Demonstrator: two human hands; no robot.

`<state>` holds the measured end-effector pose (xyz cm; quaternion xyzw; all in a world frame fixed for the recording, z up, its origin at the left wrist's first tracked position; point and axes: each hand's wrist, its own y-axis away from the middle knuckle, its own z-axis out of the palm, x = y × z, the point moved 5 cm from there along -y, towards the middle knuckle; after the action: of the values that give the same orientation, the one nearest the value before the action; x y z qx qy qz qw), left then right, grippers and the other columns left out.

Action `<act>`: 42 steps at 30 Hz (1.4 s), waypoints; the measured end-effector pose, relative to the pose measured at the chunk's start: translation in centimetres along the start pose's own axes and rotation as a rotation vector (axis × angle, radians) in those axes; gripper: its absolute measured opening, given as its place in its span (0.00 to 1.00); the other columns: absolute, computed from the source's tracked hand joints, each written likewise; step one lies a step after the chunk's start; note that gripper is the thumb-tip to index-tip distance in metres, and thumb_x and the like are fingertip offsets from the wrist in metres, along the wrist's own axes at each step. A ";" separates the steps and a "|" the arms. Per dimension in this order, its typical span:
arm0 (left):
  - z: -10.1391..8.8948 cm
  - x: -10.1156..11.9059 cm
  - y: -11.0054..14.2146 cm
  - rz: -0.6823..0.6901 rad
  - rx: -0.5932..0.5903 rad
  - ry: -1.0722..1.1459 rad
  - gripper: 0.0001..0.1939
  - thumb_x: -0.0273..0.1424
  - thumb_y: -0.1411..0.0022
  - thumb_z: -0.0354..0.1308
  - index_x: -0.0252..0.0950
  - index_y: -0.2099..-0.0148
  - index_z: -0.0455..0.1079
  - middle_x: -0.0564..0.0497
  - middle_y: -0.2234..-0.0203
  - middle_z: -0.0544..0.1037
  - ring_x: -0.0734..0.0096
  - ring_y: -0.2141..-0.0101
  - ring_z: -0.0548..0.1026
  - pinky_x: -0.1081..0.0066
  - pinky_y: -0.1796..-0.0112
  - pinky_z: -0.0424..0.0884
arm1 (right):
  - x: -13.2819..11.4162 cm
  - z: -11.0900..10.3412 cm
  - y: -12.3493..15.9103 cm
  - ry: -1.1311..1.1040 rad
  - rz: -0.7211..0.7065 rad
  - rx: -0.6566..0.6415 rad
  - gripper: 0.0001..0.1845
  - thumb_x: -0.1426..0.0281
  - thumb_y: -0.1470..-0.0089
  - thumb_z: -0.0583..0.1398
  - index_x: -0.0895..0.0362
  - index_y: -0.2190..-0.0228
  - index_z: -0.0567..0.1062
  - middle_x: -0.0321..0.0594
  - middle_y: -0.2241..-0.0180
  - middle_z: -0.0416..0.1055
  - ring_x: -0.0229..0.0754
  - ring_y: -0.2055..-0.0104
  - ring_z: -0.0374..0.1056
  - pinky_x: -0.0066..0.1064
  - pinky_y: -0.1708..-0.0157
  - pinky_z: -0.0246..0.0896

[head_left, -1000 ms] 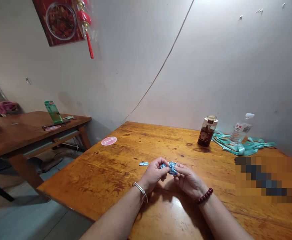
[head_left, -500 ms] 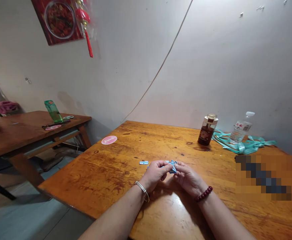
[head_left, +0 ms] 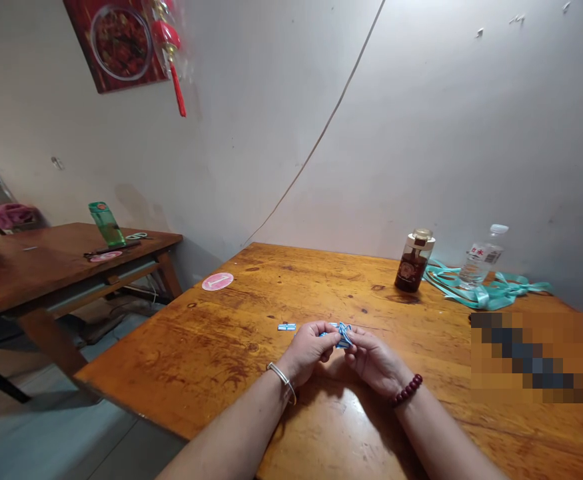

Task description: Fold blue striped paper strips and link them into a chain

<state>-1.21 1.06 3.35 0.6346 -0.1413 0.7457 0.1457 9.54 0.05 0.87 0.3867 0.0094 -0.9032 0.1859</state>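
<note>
Both my hands meet above the middle of a wooden table [head_left: 196,347], pinching a folded blue-and-white strip [head_left: 342,335], likely paper, between their fingertips. My left hand [head_left: 310,350] grips its left side, and my right hand [head_left: 374,363] holds its right side. Part of the strip is hidden behind my fingers. Just left of my left hand, a small blue-and-white piece [head_left: 286,327] lies flat on the tabletop, apart from both hands.
At the table's far right stand a brown glass jar [head_left: 413,261] and a plastic water bottle [head_left: 481,264] on teal ribbon [head_left: 476,297]. A pink round sticker [head_left: 218,281] sits far left. A second table [head_left: 71,247] with a green bottle [head_left: 105,225] stands beyond.
The blue strip now sits more compactly between my fingers, and its end no longer shows left of my left hand. The small piece on the table has not moved.
</note>
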 end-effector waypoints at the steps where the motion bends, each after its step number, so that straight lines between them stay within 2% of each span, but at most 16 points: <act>1: -0.1 -0.1 0.0 -0.005 0.002 0.007 0.14 0.39 0.56 0.58 0.32 0.74 0.63 0.58 0.86 0.61 0.85 0.85 0.55 0.79 0.83 0.48 | 0.0 0.0 0.0 0.000 0.003 0.003 0.05 0.74 0.57 0.61 0.59 0.72 0.71 0.32 0.77 0.66 0.26 0.80 0.60 0.17 0.80 0.57; 9: 0.1 0.0 0.1 -0.024 -0.032 0.023 0.13 0.37 0.55 0.57 0.31 0.72 0.65 0.57 0.85 0.61 0.85 0.85 0.55 0.79 0.83 0.47 | -0.1 0.2 0.1 0.030 -0.012 0.009 0.07 0.73 0.59 0.62 0.59 0.72 0.71 0.32 0.78 0.66 0.26 0.81 0.58 0.17 0.81 0.56; 17: 0.2 -0.1 0.1 -0.047 0.017 -0.023 0.17 0.42 0.58 0.59 0.31 0.74 0.65 0.58 0.86 0.61 0.85 0.86 0.53 0.78 0.83 0.46 | -0.6 0.0 0.0 0.182 -0.162 0.108 0.08 0.70 0.61 0.63 0.59 0.75 0.70 0.34 0.77 0.67 0.28 0.81 0.59 0.20 0.82 0.55; 25: 0.2 -0.1 0.2 -0.054 -0.005 0.011 0.18 0.44 0.56 0.57 0.31 0.75 0.65 0.57 0.86 0.60 0.85 0.85 0.52 0.78 0.83 0.47 | -0.7 0.4 0.2 0.184 -0.152 0.080 0.08 0.71 0.62 0.63 0.59 0.75 0.71 0.34 0.78 0.67 0.29 0.80 0.60 0.21 0.80 0.55; 34: 0.3 0.0 0.1 -0.036 -0.042 0.016 0.16 0.41 0.55 0.57 0.30 0.72 0.67 0.56 0.84 0.62 0.85 0.85 0.53 0.79 0.83 0.47 | -0.4 -0.2 -0.2 0.161 -0.136 0.063 0.07 0.72 0.59 0.62 0.59 0.73 0.71 0.34 0.76 0.67 0.28 0.79 0.59 0.19 0.80 0.56; 42: 0.1 -0.1 0.0 -0.006 -0.045 -0.002 0.14 0.39 0.52 0.56 0.30 0.72 0.66 0.56 0.85 0.62 0.85 0.85 0.54 0.80 0.83 0.48 | -0.4 0.2 0.0 0.124 -0.109 0.029 0.06 0.73 0.59 0.61 0.60 0.73 0.71 0.35 0.75 0.67 0.28 0.78 0.60 0.19 0.79 0.57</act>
<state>-1.08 1.03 3.30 0.6322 -0.1564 0.7414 0.1621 9.66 0.17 1.25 0.4432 0.0287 -0.8865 0.1300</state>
